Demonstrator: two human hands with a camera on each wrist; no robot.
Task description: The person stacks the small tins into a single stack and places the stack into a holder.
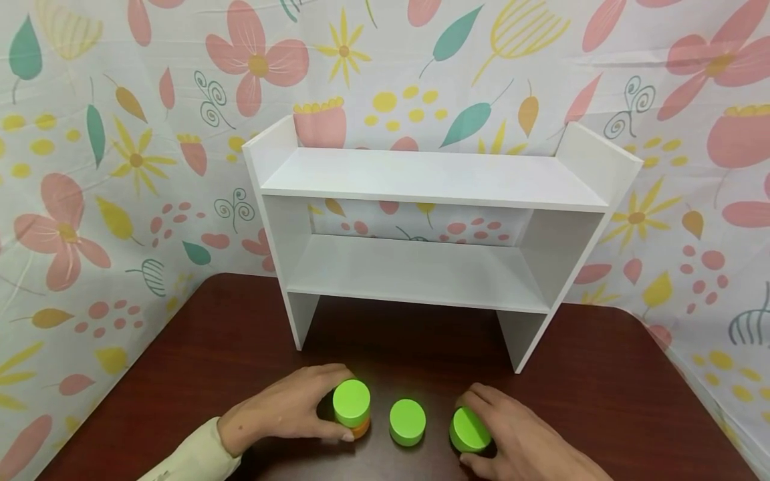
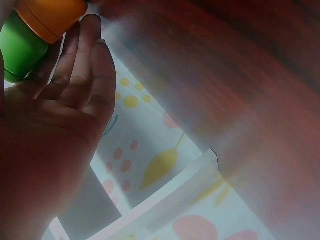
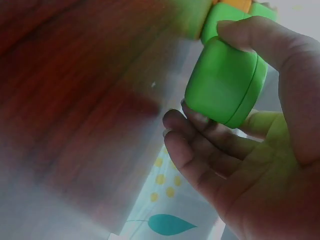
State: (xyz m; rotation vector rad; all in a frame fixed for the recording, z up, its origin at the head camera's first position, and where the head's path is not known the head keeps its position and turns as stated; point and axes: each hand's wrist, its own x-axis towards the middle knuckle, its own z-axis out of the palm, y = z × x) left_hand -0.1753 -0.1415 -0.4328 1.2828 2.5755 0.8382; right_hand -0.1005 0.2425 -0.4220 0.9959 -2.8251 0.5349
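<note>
Three small round jars stand in a row on the dark table in the head view. My left hand (image 1: 283, 407) holds the left jar (image 1: 351, 401), which has a green lid over an orange body, between thumb and fingers; its orange part (image 2: 55, 17) shows in the left wrist view. The middle green jar (image 1: 408, 422) is untouched, between the hands. My right hand (image 1: 520, 434) grips the right jar (image 1: 469, 431) from its right side. In the right wrist view that jar (image 3: 225, 82) is all green, with the thumb against it and the other fingers loosely bent below.
Behind the jars a white two-tier shelf unit (image 1: 421, 267) stands on the brown table (image 1: 180, 374), with side panels reaching down to the tabletop. A floral-patterned cloth (image 1: 138, 160) hangs behind and beside the table.
</note>
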